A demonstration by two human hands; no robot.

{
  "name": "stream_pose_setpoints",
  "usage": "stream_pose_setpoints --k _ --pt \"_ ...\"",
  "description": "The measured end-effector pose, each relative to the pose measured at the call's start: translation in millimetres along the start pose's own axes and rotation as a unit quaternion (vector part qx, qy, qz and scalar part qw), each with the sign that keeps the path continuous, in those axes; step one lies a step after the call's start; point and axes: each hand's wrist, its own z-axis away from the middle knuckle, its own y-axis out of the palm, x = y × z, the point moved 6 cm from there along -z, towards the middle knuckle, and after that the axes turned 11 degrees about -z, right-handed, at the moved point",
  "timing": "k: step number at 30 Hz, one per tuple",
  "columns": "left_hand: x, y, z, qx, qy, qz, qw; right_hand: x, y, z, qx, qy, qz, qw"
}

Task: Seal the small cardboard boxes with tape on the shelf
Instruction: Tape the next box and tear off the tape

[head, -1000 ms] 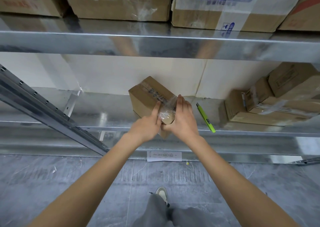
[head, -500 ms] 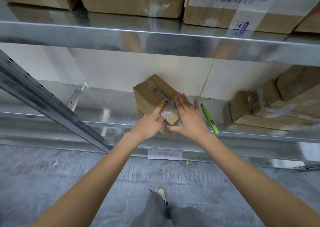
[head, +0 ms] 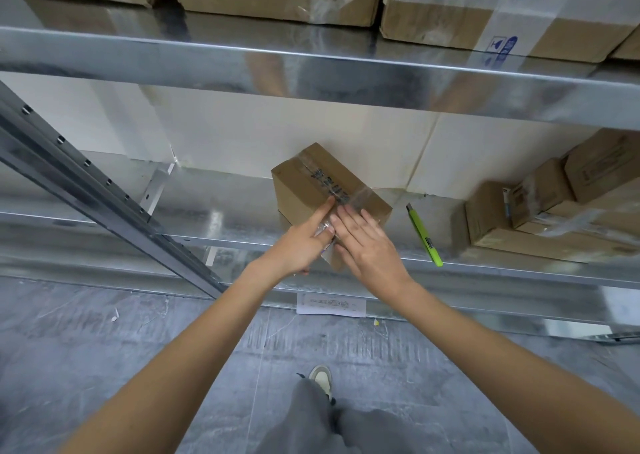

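Cardboard, brown: the small box [head: 320, 190] sits at frame centre on the lower steel shelf [head: 214, 218], turned askew, its long axis running from upper left toward lower right, near corner hanging over the shelf's front edge. Clear tape [head: 349, 199] follows that axis along the top seam. I see my left hand [head: 299, 245] with its forefinger stretched out pressing the tape, grip holding nothing; my right hand [head: 369, 245] lies flat, fingers straight, on the near end. Right of the box lies a green utility knife [head: 424, 237], beyond it more boxes [head: 540, 211].

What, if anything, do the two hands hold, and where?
Nothing is gripped: left hand and right hand press clear tape flat on the cardboard box.
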Motion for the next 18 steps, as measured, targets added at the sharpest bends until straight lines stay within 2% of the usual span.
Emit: stream_pose_setpoints --k 5,9,15,18 --pt "15 0 8 -0.064 0.064 0.086 0.992 -4 3 1 0.009 0.024 -0.017 1.0" --pt "24 3 23 -0.107 0.089 0.111 0.984 -1 4 2 0.006 0.018 -0.003 1.0" --pt "33 5 25 -0.16 0.074 0.127 0.976 1 4 2 0.011 0.018 -0.007 1.0" --pt "29 6 29 -0.146 0.08 0.118 0.979 0 2 1 0.019 0.033 -0.026 0.999"
